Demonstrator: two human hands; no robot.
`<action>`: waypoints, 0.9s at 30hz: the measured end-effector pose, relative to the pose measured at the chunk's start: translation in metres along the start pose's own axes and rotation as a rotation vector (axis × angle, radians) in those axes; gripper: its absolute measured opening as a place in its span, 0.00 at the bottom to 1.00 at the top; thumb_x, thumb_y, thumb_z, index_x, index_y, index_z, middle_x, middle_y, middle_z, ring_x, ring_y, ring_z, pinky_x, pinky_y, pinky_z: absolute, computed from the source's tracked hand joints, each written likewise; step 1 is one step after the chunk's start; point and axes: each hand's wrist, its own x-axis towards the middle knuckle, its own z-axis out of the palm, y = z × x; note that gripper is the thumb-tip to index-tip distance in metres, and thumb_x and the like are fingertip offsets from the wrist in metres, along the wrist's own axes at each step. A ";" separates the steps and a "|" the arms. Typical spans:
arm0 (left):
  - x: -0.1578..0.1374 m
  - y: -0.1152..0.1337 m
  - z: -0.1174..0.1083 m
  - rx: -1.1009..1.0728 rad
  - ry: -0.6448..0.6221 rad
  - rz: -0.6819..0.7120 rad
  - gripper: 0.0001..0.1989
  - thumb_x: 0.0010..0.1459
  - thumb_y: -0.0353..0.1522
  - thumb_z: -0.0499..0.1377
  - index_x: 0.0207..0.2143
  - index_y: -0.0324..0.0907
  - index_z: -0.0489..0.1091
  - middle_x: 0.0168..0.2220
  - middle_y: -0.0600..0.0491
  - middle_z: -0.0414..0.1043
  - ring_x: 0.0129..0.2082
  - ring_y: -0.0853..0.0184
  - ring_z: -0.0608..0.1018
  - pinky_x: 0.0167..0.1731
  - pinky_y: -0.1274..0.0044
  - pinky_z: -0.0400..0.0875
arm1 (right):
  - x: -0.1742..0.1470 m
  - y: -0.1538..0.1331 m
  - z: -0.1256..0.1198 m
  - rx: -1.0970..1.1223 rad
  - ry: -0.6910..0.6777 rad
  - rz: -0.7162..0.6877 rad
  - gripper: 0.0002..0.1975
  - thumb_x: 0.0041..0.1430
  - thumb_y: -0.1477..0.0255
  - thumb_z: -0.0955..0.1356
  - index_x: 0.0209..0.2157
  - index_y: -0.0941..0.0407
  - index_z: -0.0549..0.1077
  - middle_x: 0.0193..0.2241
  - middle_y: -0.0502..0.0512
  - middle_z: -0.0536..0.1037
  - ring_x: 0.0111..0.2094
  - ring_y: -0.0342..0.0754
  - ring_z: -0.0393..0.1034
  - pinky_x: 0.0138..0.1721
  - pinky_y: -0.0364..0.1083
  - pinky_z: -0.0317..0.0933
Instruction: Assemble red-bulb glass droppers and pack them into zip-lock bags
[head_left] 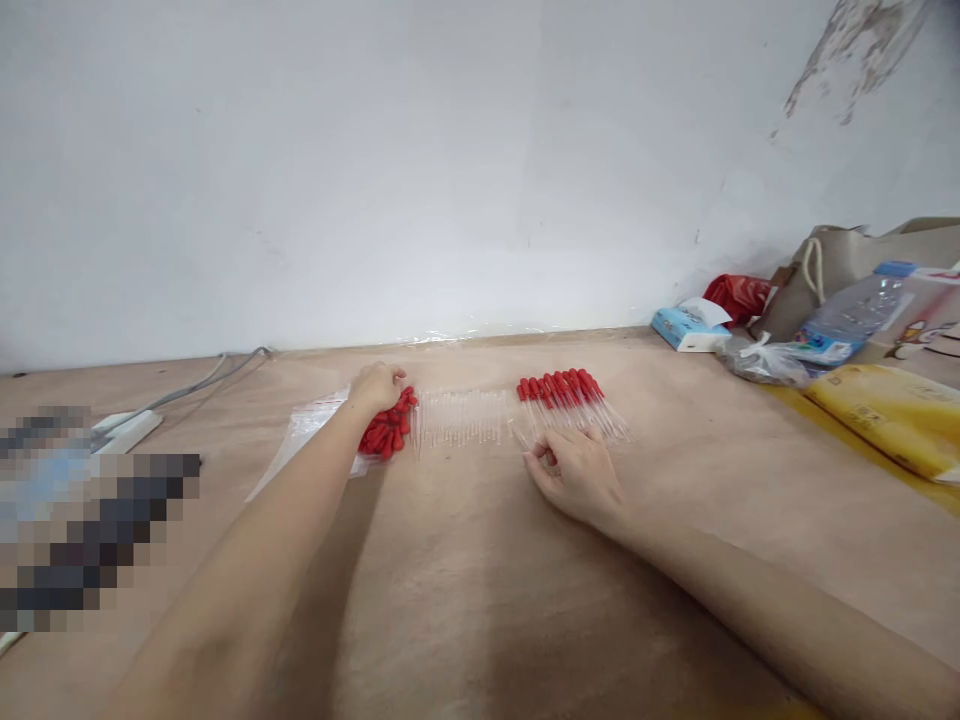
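My left hand (376, 384) reaches over the near side of a pile of red rubber bulbs (386, 435), its fingers curled together at the pile's upper edge. What they pinch, if anything, is hidden. The pile rests on a clear plastic bag (304, 440). Right of it lies a row of thin clear glass tubes (465, 415), side by side. My right hand (576, 472) is closed low over the wood, with a glass tube (518, 434) sticking out from its thumb and fingertips. Just beyond that hand lie several droppers with red bulbs (562, 388), bulbs pointing away from me.
A white power strip (127, 432) with a grey cable is at left, near a blurred-out patch. At right are a blue tissue pack (690, 328), a plastic bottle (851, 315), a beige bag (840, 260) and a yellow packet (889, 415). A white wall (465, 180) closes the back.
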 end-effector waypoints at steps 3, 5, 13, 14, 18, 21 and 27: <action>0.013 -0.007 0.001 0.017 -0.065 -0.043 0.17 0.53 0.45 0.48 0.26 0.43 0.68 0.16 0.49 0.69 0.14 0.60 0.72 0.15 0.72 0.63 | -0.007 0.002 0.001 0.024 0.040 -0.004 0.08 0.53 0.70 0.62 0.23 0.57 0.66 0.21 0.48 0.71 0.23 0.41 0.62 0.33 0.45 0.45; 0.019 -0.009 0.004 0.042 -0.058 -0.042 0.16 0.52 0.45 0.49 0.26 0.43 0.68 0.15 0.51 0.68 0.13 0.60 0.72 0.15 0.72 0.63 | -0.008 0.003 0.002 0.032 0.049 0.000 0.08 0.53 0.70 0.62 0.23 0.57 0.66 0.20 0.48 0.70 0.23 0.41 0.62 0.33 0.45 0.45; 0.039 0.005 -0.011 0.132 0.226 0.156 0.04 0.40 0.31 0.59 0.22 0.42 0.66 0.18 0.56 0.69 0.21 0.67 0.73 0.25 0.79 0.66 | -0.009 0.006 0.006 0.055 0.054 0.027 0.08 0.53 0.69 0.62 0.22 0.57 0.66 0.19 0.47 0.70 0.23 0.40 0.63 0.33 0.44 0.46; 0.038 0.006 -0.014 0.126 0.279 0.184 0.04 0.40 0.30 0.59 0.22 0.42 0.65 0.19 0.56 0.69 0.23 0.67 0.73 0.27 0.79 0.66 | -0.009 0.006 0.006 0.064 0.052 0.032 0.08 0.53 0.69 0.62 0.23 0.57 0.66 0.19 0.47 0.70 0.23 0.40 0.63 0.33 0.45 0.47; 0.014 0.008 -0.014 0.053 0.531 0.287 0.09 0.49 0.32 0.52 0.34 0.40 0.66 0.29 0.53 0.71 0.31 0.69 0.74 0.33 0.79 0.66 | -0.010 0.007 0.006 0.150 0.015 0.060 0.08 0.55 0.69 0.61 0.25 0.57 0.66 0.21 0.48 0.71 0.22 0.41 0.64 0.35 0.45 0.51; -0.026 0.006 0.009 -0.116 0.616 0.374 0.13 0.53 0.35 0.50 0.42 0.42 0.64 0.31 0.54 0.71 0.29 0.71 0.73 0.30 0.79 0.67 | -0.010 0.007 0.005 0.268 -0.029 0.055 0.07 0.57 0.70 0.60 0.28 0.56 0.66 0.23 0.50 0.73 0.24 0.42 0.66 0.34 0.45 0.54; -0.105 -0.009 0.083 -0.406 0.146 0.403 0.09 0.48 0.34 0.59 0.28 0.40 0.62 0.27 0.55 0.69 0.28 0.70 0.73 0.28 0.79 0.66 | -0.011 0.002 0.007 0.306 -0.044 -0.177 0.11 0.59 0.72 0.59 0.42 0.55 0.68 0.29 0.53 0.74 0.30 0.43 0.66 0.37 0.45 0.54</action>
